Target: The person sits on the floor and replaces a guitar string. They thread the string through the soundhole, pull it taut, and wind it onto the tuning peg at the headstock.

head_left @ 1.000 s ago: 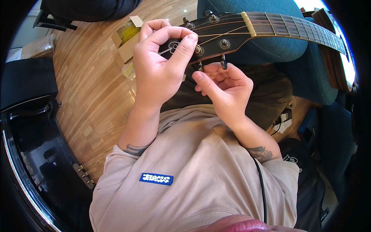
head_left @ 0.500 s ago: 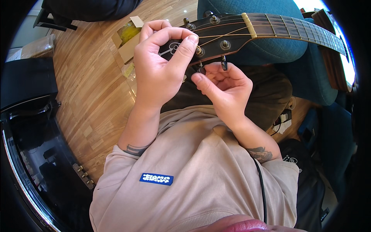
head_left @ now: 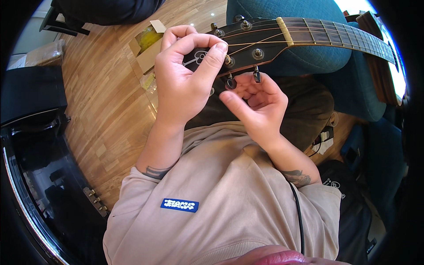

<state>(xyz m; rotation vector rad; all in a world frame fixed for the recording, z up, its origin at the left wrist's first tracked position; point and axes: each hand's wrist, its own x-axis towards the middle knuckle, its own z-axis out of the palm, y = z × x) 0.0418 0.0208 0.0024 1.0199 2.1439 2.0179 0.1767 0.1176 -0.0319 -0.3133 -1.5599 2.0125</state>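
Above wooden floor [head_left: 101, 101], a springy-looking guitar string [head_left: 238, 45] is pinched by the left hand [head_left: 187, 73]; the right hand [head_left: 263, 101] is held, fingers parted, beside a peg [head_left: 231, 83] best gripped by its flats.

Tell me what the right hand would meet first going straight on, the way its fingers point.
The right hand would probably meet the dark tuning knob at the near edge of the headstock; depth is unclear, so they may already touch.
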